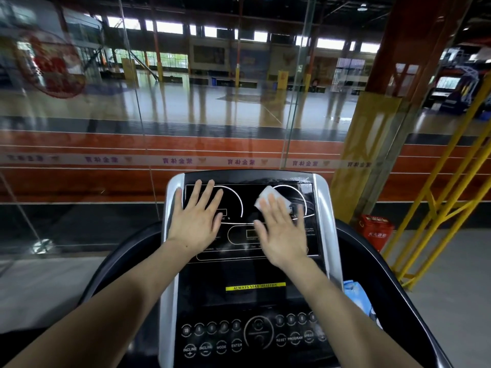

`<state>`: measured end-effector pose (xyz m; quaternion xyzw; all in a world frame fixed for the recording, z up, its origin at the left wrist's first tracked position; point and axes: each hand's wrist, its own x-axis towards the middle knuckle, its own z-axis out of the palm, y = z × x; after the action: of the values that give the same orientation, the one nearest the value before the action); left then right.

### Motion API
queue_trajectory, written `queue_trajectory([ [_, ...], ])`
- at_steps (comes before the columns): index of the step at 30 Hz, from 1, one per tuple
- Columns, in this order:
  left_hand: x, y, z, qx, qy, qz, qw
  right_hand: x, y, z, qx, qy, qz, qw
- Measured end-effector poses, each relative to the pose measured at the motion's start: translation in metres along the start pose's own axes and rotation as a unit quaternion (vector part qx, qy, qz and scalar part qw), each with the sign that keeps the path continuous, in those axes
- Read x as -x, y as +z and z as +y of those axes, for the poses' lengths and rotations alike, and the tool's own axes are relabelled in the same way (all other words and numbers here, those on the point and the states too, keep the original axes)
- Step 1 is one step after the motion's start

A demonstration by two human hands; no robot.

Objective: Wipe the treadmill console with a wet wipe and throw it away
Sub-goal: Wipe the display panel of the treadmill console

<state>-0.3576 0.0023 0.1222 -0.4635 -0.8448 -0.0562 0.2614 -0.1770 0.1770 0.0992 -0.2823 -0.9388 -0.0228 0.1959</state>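
White wet wipe (268, 199) on black console (249, 269) with silver edges, yellow strip (255, 286).

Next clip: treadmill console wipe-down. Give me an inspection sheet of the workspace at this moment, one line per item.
Surface: treadmill console, black panel with silver side trim; wet streaks near its top right corner.
Job's things: white wet wipe flat on the upper right of the display, under the right hand's fingers.
Clutter: blue wipes packet at the console's right edge.
Grippers: left hand flat on the display's left side, fingers spread, holding nothing; right hand flat, fingers straight, pressing the wipe.
Cables: nothing seen.
Surroundings: glass wall ahead with an indoor sports hall beyond; yellow railing and red box to the right. No bin in view.
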Motion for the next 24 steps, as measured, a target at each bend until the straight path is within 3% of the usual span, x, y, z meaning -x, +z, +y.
queue_trajectory([
  [3,0.0,0.0,0.002,0.001,-0.003,-0.004,1.0,0.008,0.001,0.05,-0.008,0.103,0.02,0.994],
  [6,0.0,0.0,0.007,0.012,-0.006,-0.008,1.0,0.006,0.0,0.035,-0.058,0.149,0.014,0.987],
  [11,-0.007,-0.002,0.012,0.015,0.002,-0.002,1.0,0.013,0.004,-0.017,-0.05,0.021,-0.005,0.999],
  [13,-0.01,-0.001,0.016,0.021,0.002,-0.006,1.0,0.015,0.004,0.005,-0.029,0.033,-0.004,0.999],
  [16,-0.011,0.0,0.018,0.026,-0.001,-0.011,1.0,0.026,0.008,0.04,-0.023,0.121,0.01,0.992],
  [19,-0.01,-0.001,0.018,0.027,-0.001,-0.012,1.0,0.032,0.009,0.037,-0.057,0.163,0.009,0.985],
  [21,-0.01,0.0,0.016,0.029,0.001,-0.01,1.0,0.028,0.004,0.017,-0.077,0.162,-0.004,0.984],
  [24,-0.01,0.001,0.011,0.024,0.005,0.0,1.0,0.027,0.006,-0.024,-0.06,0.079,-0.016,0.995],
])
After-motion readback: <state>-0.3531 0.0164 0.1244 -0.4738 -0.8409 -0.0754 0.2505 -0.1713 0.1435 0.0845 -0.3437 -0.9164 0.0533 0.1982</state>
